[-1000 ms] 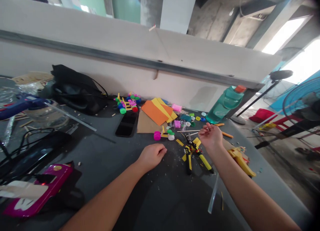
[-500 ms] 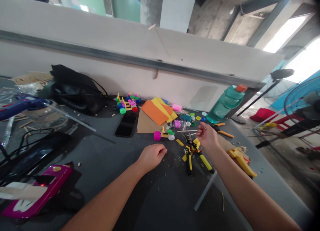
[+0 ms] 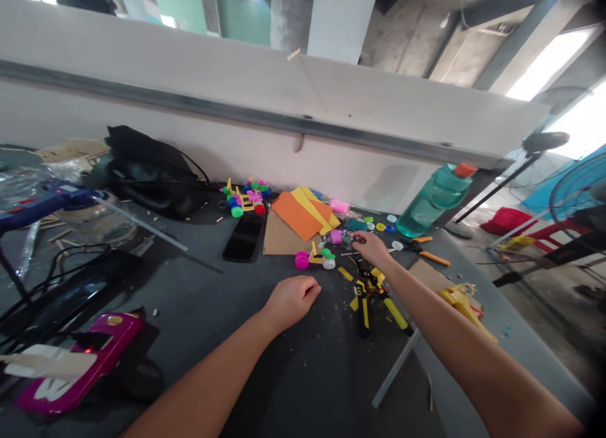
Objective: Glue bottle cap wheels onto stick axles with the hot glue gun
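Pinched together, the fingertips of the right hand (image 3: 372,248) sit just beside a pink bottle cap (image 3: 336,236); the left hand (image 3: 291,301) lies curled and empty on the dark table (image 3: 199,299).

One head-worn camera, wide-angle, looks forward and down across the work table (image 3: 293,375) from its near edge. The left hand (image 3: 291,302) and right hand (image 3: 372,248) sit close in lower centre frame. Low wall (image 3: 237,154) spans the upper frame, tilted.
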Demonstrator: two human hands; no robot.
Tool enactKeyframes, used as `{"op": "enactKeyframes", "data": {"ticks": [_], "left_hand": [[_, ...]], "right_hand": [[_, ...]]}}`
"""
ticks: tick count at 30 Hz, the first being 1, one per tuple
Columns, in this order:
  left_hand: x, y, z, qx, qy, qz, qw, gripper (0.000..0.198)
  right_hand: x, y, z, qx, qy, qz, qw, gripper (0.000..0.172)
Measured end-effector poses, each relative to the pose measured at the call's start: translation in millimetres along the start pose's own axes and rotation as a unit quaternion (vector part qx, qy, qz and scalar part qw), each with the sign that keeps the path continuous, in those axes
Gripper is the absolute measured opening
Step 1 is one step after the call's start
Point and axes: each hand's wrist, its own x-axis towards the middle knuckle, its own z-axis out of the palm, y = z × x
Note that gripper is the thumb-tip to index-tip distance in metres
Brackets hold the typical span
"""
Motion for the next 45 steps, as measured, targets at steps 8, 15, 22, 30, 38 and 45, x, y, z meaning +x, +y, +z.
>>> {"op": "enactKeyframes", "data": {"ticks": [8, 15, 22, 30, 38, 45], "left_hand": [[0.3, 2.1, -0.8, 0.009, -0.007, -0.009, 1.000, 0.027], [-0.1, 3.3, -1.5, 0.012, -0.009, -0.006, 1.000, 0.026], [-1.4, 2.3, -0.7, 0.012, 0.004, 0.004, 1.000, 0.026], [-3.8, 9.2, 0.1, -0.037, 0.035, 0.003, 0.999, 0.021], [-13.4, 32.0, -3.1, -0.100, 0.019, 0.054, 0.993, 0.028], [-10.6, 31.8, 5.7, -0.088, 0.000, 0.055, 0.995, 0.032]], "right_hand": [[-1.1, -15.3, 13.3, -0.072, -0.010, -0.018, 0.997, 0.025], [-5.6, -22.7, 18.1, -0.075, 0.022, -0.016, 0.997, 0.007], [-18.2, -24.3, -12.1, -0.042, 0.103, -0.024, 0.993, 0.008], [-129.3, -40.9, -41.0, 0.037, 0.053, -0.177, 0.982, 0.015], [-176.6, -41.8, -11.4, -0.014, -0.017, -0.259, 0.966, 0.027], [-178.2, -33.2, -16.1, -0.024, -0.030, -0.273, 0.961, 0.025]]}}
